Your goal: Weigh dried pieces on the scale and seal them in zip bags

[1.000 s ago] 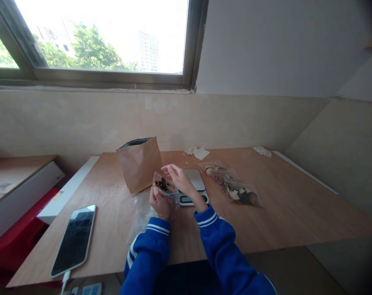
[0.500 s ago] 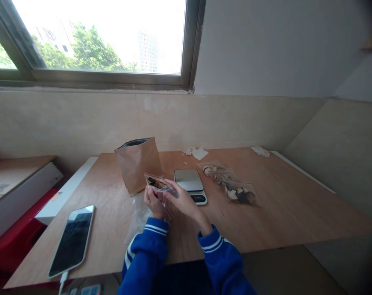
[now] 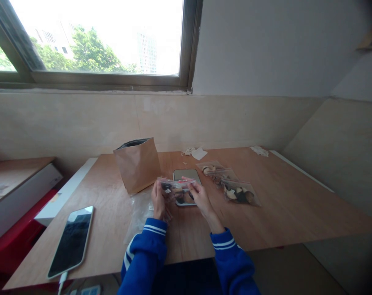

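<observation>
Between my two hands hangs a clear zip bag [image 3: 177, 191] with dark and pale dried pieces in it. My left hand [image 3: 158, 200] pinches its upper left corner, and my right hand [image 3: 201, 198] grips the upper right corner by the red-edged seal. Behind the bag stands a white kitchen scale [image 3: 185, 174], its front partly hidden. Clear empty-looking bags [image 3: 138, 217] lie under and beside my left wrist. An open brown paper pouch [image 3: 138, 166] stands upright just past my left hand.
Several filled zip bags [image 3: 239, 192] lie to the right of the scale. Crumpled white paper [image 3: 199, 153] rests near the wall, with another scrap [image 3: 259, 151] farther right. At the left front lies a tablet [image 3: 72, 241] with a cable plugged in.
The zip bag has been turned upright and stretched wide in front of the scale. My right hand has moved right, from near the left hand to the bag's other corner.
</observation>
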`<action>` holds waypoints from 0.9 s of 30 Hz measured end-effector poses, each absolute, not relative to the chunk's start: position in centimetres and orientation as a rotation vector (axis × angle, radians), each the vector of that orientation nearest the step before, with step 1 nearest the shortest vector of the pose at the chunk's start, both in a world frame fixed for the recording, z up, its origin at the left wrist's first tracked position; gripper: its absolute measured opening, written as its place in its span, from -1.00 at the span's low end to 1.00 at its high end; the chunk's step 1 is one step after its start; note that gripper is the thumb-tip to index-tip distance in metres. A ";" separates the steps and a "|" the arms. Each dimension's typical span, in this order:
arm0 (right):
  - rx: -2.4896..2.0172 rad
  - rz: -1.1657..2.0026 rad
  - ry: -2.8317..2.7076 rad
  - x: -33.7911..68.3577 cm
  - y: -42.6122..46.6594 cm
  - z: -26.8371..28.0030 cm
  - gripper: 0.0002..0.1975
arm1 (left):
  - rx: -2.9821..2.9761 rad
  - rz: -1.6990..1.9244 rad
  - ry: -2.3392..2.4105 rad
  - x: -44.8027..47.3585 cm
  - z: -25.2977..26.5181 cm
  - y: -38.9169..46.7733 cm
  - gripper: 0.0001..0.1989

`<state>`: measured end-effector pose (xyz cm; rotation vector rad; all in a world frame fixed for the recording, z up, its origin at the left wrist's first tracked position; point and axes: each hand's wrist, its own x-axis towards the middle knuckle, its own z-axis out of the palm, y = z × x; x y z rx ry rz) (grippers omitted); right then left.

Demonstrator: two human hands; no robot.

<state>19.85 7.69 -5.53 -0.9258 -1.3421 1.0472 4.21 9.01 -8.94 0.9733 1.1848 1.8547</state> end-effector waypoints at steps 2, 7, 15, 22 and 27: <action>-0.943 1.051 -1.282 20.1 7.7 -5.9 -0.49 | 1.009 1.778 1.142 4.3 -9.2 9.2 -0.58; -1.059 1.080 -1.188 20.6 7.5 -7.5 -0.44 | 1.108 1.773 1.164 4.1 -9.6 9.2 -0.65; -1.103 0.967 -1.221 20.9 6.4 -8.6 -0.43 | 1.001 1.791 1.135 4.3 -9.6 9.1 -0.64; -1.121 0.928 -1.185 21.2 5.6 -8.2 -0.51 | 1.010 1.741 1.082 4.4 -9.4 8.7 -0.56; -1.073 0.890 -1.295 21.1 4.9 -8.1 -0.49 | 1.383 1.513 1.073 5.3 -8.5 7.3 -0.52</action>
